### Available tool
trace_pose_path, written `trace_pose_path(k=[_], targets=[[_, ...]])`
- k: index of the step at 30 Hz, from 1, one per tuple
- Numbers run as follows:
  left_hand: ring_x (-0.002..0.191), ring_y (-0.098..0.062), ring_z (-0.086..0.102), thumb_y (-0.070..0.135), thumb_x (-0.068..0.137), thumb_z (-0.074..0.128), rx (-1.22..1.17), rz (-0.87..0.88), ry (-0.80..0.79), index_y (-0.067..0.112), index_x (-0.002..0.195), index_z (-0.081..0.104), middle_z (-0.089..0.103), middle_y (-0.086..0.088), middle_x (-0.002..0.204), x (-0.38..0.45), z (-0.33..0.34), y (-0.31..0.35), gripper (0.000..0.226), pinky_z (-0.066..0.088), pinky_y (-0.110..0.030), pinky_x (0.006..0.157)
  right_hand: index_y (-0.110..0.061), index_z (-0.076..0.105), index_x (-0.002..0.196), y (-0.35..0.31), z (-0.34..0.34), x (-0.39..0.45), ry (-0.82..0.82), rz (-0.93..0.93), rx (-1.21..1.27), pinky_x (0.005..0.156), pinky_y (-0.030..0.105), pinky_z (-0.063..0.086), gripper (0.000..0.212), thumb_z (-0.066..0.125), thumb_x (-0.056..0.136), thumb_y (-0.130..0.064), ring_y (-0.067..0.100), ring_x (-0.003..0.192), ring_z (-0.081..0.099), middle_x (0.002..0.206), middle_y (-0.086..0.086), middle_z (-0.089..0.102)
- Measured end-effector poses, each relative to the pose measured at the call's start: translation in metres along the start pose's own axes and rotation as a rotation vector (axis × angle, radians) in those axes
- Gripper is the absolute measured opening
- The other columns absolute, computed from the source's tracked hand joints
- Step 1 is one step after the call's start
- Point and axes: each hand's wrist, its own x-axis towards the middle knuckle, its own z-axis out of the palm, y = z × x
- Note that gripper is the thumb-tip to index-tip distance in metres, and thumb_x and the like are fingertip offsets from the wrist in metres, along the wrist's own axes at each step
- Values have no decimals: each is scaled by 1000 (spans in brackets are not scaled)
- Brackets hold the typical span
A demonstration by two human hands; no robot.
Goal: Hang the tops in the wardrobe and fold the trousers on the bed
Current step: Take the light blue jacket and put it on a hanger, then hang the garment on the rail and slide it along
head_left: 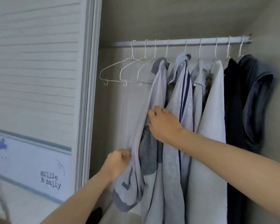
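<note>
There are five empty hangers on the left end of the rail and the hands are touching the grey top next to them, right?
Not quite: the head view shows three empty hangers, not five. They do hang at the left end of the rail, and the left hand and right hand are touching the grey top next to them.

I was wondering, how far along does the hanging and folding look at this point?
Done: five tops hang on the rail. In hand: a sixth, the grey top with dark trim, is on its hanger; the left hand pinches its edge and the right hand touches it. Left: three empty hangers remain; bed and trousers are out of view.
</note>
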Motion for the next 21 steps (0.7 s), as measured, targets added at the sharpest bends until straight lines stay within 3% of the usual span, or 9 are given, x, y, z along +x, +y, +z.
trace_pose_path(k=[4, 7, 10, 13, 16, 17, 21], targets=[[87, -29, 68, -2, 92, 54, -148, -120, 29, 10, 113, 64, 71, -9, 93, -72, -13, -16, 27, 56, -41, 84, -8, 30, 141, -27, 0, -52, -64, -125, 57, 89, 39, 44, 47, 40, 98, -22, 29, 117, 44, 133, 13, 44], [77, -19, 70, 4, 94, 53, -110, -174, 60, 20, 114, 61, 73, 1, 89, -135, -30, -18, 27, 50, -16, 64, -9, 33, 138, -54, -3, -89, -80, -211, 111, 87, 37, 45, 46, 44, 96, -23, 27, 113, 47, 126, 10, 48], [71, -8, 69, 9, 95, 51, -73, -193, 121, 28, 113, 60, 73, 5, 86, -193, -47, -16, 27, 41, -6, 56, -11, 38, 135, -82, -4, -123, -53, -303, 204, 85, 37, 43, 43, 44, 97, -30, 26, 111, 50, 122, 7, 52], [70, -4, 68, 14, 97, 52, -15, -231, 208, 36, 109, 58, 72, 5, 84, -250, -60, -12, 26, 43, -7, 58, -11, 39, 137, -109, -9, -157, -9, -416, 282, 86, 38, 43, 44, 38, 98, -32, 27, 109, 51, 118, 6, 54], [70, -7, 67, 14, 97, 53, -13, -275, 292, 35, 107, 60, 71, 6, 78, -298, -66, -9, 24, 53, -21, 69, -12, 46, 129, -132, -9, -187, 20, -510, 353, 82, 38, 44, 38, 35, 97, -31, 26, 102, 53, 110, 5, 57], [70, -7, 66, 14, 96, 53, 38, -369, 366, 32, 109, 61, 70, 7, 75, -351, -66, -4, 24, 54, -23, 71, -12, 46, 127, -156, -15, -213, 14, -609, 435, 82, 38, 44, 37, 34, 97, -31, 26, 101, 54, 109, 5, 58], [70, 2, 65, 20, 97, 53, 111, -529, 527, 37, 111, 60, 70, 15, 76, -439, -52, 19, 23, 47, -7, 63, -9, 51, 124, -186, -23, -270, 18, -777, 617, 80, 39, 46, 36, 39, 97, -30, 28, 99, 56, 107, 7, 61]])
